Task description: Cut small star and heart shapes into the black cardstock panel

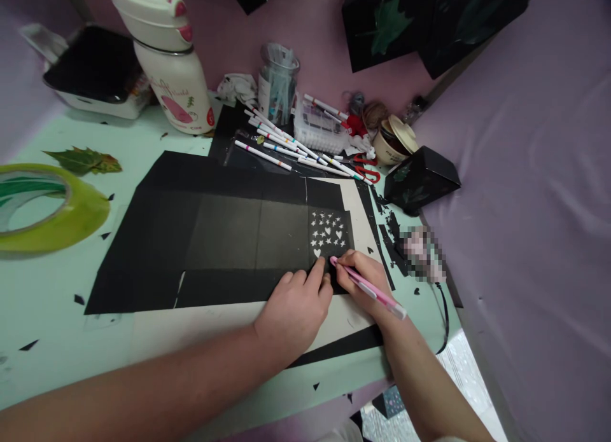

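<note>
Pale green desk (42,327); purple fabric (525,207) along the right of the frame. Item: black card sheet (229,232), creased and slit, centre of the frame, over a cream sheet (214,318). Star and heart cut-outs (328,230) crowd its right-hand panel. Left hand (293,308): nothing grasped, fingers resting on the card below the cut-outs. Right hand (366,273): grip closed round a pink pen-shaped tool (375,292). Handling, judged from where I stand: light, moderately stiff, fragile between the cut-outs; best held by the plain panels left of centre.
</note>
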Motion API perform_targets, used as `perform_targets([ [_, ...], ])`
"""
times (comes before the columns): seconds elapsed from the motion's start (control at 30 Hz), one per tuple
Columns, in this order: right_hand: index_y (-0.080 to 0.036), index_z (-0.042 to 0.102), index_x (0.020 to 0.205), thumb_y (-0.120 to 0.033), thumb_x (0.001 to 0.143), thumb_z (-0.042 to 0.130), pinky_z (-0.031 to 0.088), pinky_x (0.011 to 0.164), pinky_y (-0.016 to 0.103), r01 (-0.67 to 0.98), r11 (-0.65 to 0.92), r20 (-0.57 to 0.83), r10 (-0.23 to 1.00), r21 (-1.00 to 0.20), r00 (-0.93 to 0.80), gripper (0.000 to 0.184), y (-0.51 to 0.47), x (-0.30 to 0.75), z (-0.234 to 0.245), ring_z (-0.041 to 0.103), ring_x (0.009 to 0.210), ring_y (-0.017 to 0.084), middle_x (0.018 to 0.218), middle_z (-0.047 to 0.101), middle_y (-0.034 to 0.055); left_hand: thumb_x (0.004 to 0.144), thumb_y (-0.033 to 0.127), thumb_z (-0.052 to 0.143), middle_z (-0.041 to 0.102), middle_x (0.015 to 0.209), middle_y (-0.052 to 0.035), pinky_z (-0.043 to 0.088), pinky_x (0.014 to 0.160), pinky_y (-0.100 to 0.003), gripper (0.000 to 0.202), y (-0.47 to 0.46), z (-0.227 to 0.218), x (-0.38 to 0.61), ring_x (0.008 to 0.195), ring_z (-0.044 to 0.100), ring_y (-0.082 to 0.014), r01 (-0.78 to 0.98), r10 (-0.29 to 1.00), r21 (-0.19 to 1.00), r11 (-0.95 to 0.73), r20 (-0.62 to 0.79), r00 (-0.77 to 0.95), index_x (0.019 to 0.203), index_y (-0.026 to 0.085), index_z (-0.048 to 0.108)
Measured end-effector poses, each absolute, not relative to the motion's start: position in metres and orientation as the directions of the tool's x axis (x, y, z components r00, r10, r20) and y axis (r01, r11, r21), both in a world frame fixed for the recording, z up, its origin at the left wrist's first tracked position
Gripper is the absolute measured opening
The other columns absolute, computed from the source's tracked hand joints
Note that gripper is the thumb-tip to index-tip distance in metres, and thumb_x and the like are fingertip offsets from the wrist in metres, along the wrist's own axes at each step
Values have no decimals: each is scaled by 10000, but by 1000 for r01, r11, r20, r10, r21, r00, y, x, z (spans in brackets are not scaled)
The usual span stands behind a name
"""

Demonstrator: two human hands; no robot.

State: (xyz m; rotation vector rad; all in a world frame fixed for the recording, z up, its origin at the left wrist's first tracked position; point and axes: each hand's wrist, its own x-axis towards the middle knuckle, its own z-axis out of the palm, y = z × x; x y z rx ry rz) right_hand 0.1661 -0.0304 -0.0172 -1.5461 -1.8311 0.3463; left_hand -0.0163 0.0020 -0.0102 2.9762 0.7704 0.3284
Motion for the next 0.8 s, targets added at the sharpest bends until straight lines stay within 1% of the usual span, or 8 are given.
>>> perform_targets([
  [0.13,-227,500,812,-158,888,538,467,603,257,742,268,343,938,-614,-55,109,-30,166,-18,577,650,136,732,582,2,864,171,521,559,1330,-181,473,661,-372,363,2,-10,-16,750,620,-224,472,481,95,-877,190,856,1205,106,628],
  [0.37,-220,457,770,-115,863,537,411,552,235,761,265,359,932,-592,-45,162,-31,166,-18,502,578,110,691,535,-16,866,182,525,560,1336,-165,472,661,-368,355,2,-11,-17,752,619,-225,481,486,77,-873,198,851,1198,120,636],
  [0.5,-216,447,754,-108,857,543,385,536,233,750,261,358,933,-607,-35,177,-31,165,-18,467,555,104,666,507,-24,867,187,525,548,1350,-159,467,672,-367,364,1,-10,-17,764,617,-224,483,488,78,-872,185,853,1211,126,628],
  [0.6,-216,464,761,-120,860,552,398,547,238,717,238,344,939,-655,3,164,-32,165,-20,488,572,110,681,529,-20,867,189,527,540,1357,-163,456,671,-365,371,1,-10,-17,767,613,-222,478,484,74,-875,178,857,1220,123,620],
  [0.67,-216,490,791,-139,866,561,418,562,243,669,217,351,934,-711,70,129,-34,165,-20,519,601,117,713,557,-12,873,190,523,539,1354,-167,447,669,-364,375,1,-11,-18,769,609,-219,469,472,65,-881,181,863,1230,116,611],
  [0.73,-216,514,829,-163,875,566,437,576,251,607,196,345,928,-770,138,88,-35,165,-18,544,628,125,748,581,-2,883,190,512,553,1338,-155,439,669,-363,372,1,-12,-19,773,604,-216,459,461,59,-887,193,866,1235,117,606],
  [0.8,-215,536,854,-184,880,575,451,585,258,571,167,309,937,-804,161,56,-36,167,-13,563,644,132,764,599,5,892,192,501,571,1319,-131,432,669,-364,362,1,-13,-19,777,597,-215,454,455,57,-889,209,866,1230,123,610],
])
